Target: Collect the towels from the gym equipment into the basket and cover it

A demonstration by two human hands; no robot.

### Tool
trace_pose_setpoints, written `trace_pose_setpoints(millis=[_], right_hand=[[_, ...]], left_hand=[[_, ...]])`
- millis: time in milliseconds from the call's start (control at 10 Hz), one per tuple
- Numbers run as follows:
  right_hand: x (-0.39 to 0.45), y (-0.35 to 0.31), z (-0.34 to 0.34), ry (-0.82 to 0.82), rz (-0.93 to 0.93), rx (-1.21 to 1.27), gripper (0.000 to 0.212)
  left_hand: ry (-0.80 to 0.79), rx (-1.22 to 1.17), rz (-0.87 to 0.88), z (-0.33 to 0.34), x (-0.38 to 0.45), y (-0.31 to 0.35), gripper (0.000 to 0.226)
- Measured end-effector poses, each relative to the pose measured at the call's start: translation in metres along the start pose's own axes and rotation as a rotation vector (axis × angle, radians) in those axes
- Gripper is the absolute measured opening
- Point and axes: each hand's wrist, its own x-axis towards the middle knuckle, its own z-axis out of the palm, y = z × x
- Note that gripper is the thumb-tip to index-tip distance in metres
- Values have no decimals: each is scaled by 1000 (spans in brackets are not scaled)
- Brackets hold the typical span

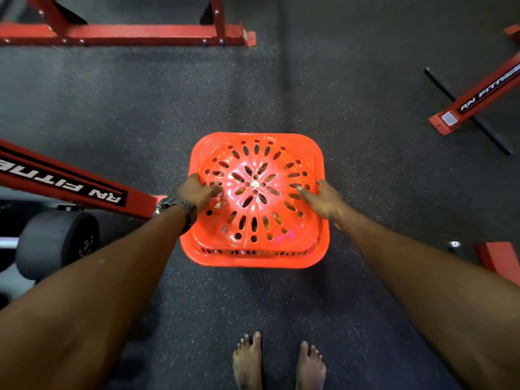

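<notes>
- The left hand (pixel 201 191) lies flat on the left side of the orange lid (pixel 254 190), fingers (pixel 215 190) spread over the perforations; the grip pinches nothing, it only presses down.
- The right hand (pixel 323 198) rests on the right side of the same lid, its fingers stretched inward toward the middle and its grip likewise open, palm near the lid's right edge.
- A dark wristwatch (pixel 180 208) sits on the left wrist, just behind that hand.
- Between the two hands the lid's domed centre carries a flower pattern of oval holes around a small pale knob.
- Under the hands the lid sits on the orange basket (pixel 253 256), whose slotted wall and rim show below the lid's near edge. Whether it is fully seated I cannot tell.
- Through the holes only dim brownish patches show; the towels cannot be made out.
- The basket stands on the dark speckled floor (pixel 351 170).
- Left of the left hand, a red frame bar (pixel 70 182) with white lettering runs close to the wrist, with a black padded roller (pixel 57 243) nearer the person.
- Well beyond the hands lies a long red base rail (pixel 126 33); far right of the right hand, another red bar (pixel 475 98).
- Bare feet (pixel 278 364) stand on the floor nearest the person.
</notes>
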Motion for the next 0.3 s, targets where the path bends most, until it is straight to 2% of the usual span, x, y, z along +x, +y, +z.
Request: trace_pose_setpoints(millis=[100,200,300], right_hand=[[-16,-28,-14,23,-22,36,64],[-23,-61,-35,45,-55,85,55],[-43,-120,-80,85,-132,183,40]], left_hand=[[-18,22,65,-17,-15,31,46],[4,17,134,-37,-22,72,41],[27,-185,224,-72,-49,146,45]])
